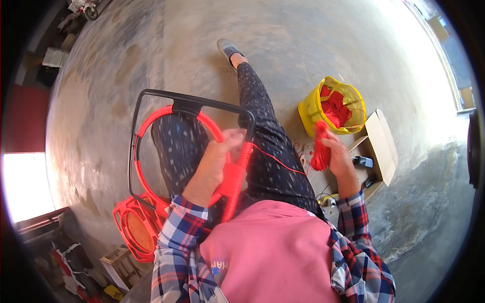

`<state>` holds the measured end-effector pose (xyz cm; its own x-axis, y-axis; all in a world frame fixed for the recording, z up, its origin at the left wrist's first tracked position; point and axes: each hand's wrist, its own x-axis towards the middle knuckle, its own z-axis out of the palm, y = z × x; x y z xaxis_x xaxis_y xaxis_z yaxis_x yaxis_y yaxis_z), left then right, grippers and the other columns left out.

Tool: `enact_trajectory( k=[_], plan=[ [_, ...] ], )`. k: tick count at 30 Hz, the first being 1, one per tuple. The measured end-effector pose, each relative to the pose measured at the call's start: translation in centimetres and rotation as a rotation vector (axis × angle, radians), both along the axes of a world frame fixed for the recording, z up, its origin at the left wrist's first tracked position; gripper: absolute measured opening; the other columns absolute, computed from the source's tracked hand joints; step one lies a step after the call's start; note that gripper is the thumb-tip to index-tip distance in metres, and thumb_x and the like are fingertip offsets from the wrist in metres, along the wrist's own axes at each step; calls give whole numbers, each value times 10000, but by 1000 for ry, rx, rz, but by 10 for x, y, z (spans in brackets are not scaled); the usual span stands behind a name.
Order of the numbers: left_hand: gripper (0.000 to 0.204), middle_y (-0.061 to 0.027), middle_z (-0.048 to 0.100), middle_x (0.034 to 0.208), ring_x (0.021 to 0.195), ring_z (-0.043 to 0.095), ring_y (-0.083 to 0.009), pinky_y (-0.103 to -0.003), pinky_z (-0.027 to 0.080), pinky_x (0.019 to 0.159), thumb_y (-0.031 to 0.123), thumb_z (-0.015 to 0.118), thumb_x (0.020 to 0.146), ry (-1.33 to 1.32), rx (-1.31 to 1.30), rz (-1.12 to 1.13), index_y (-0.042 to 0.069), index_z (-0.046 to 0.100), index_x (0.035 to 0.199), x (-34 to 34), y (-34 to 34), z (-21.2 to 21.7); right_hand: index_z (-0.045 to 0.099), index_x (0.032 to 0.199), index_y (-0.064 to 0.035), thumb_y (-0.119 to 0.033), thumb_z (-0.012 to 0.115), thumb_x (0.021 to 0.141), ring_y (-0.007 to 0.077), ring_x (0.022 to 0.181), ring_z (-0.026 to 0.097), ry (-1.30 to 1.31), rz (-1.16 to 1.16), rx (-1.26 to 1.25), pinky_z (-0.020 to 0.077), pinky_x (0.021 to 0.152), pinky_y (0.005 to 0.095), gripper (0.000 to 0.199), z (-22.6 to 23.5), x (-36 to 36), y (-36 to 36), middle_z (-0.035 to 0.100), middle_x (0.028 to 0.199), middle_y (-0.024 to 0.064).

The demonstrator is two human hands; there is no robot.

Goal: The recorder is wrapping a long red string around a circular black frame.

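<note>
Across my lap lies a round red plastic frame (pixel 146 121) with a black rectangular bar (pixel 166 94) around it. My left hand (pixel 216 162) grips its right side, thumb and fingers closed near a ribbed red edge (pixel 243 169) that looks like rows of wound cord; part of the grip is blurred. From that edge a thin red cord (pixel 277 160) runs slackly over my right thigh. Its other end leads to a bundle of red cord (pixel 320 149), held up by my right hand (pixel 339 155) with the fingers wrapped round it.
A yellow bucket (pixel 307 114) containing more red cord stands ahead on the right. Beside it sits an open cardboard box (pixel 382 146) with small dark items and cables. Another red plastic frame (pixel 132 224) leans at my left, near a small wooden stool (pixel 121 262). Concrete floor surrounds me.
</note>
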<state>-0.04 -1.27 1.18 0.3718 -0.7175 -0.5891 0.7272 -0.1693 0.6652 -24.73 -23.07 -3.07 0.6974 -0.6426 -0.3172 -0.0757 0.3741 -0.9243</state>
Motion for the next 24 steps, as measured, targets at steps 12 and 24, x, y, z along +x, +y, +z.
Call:
enact_trajectory(
  k=[12,24],
  plan=[
    [661,-152,515,1320,1182,534,-265,-385,426,990,243,586,860,-169,-235,186,-10,339,1418,-5,3,-18,650,999,-78,-181,766,715,296,1170,511,10,456,-1386,450,938,436,324,44,164,43,535,1250,82],
    [530,-150,623,1224,1071,604,-261,-383,485,922,321,520,863,235,-147,32,-5,537,1280,1,-2,-19,649,1005,15,-166,754,749,324,877,648,52,289,-869,504,820,349,331,7,109,53,657,996,148]
  ],
)
